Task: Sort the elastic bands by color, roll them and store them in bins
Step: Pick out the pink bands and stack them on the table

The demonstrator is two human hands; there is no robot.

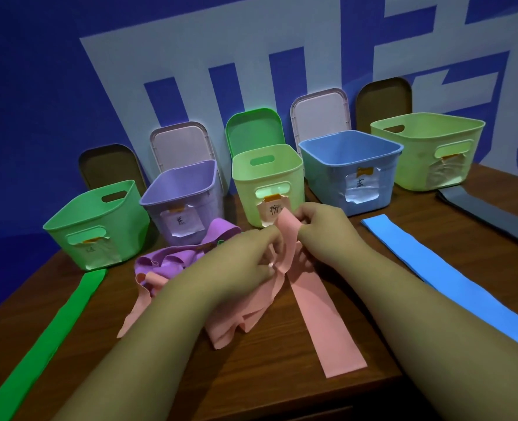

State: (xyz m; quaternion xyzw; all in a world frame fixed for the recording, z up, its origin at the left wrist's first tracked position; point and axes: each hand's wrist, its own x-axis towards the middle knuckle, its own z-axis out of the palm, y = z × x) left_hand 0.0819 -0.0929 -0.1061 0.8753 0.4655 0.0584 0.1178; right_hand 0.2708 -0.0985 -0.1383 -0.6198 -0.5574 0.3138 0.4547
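A pink elastic band (pixel 318 317) lies tangled at the table's middle, one flat end stretching toward me. My left hand (pixel 245 262) pinches its bunched part, and my right hand (pixel 321 229) pinches its raised upper end. A crumpled purple band (pixel 172 259) sits just left of my hands. A green band (pixel 48 335) lies flat on the left, a blue band (pixel 452 278) on the right, a dark grey band (pixel 491 217) at far right. Five labelled bins stand behind: green (pixel 69 226), purple (pixel 191 189), light green (pixel 294 174), blue (pixel 315 165), large light green (pixel 476 147).
Bin lids lean against the blue wall behind the bins: a dark lid (pixel 106 165), a pale lid (pixel 178 141), a green lid (pixel 251 126), another pale lid (pixel 318 113) and a second dark lid (pixel 382 98). The wooden table's (pixel 282 387) front edge is near me.
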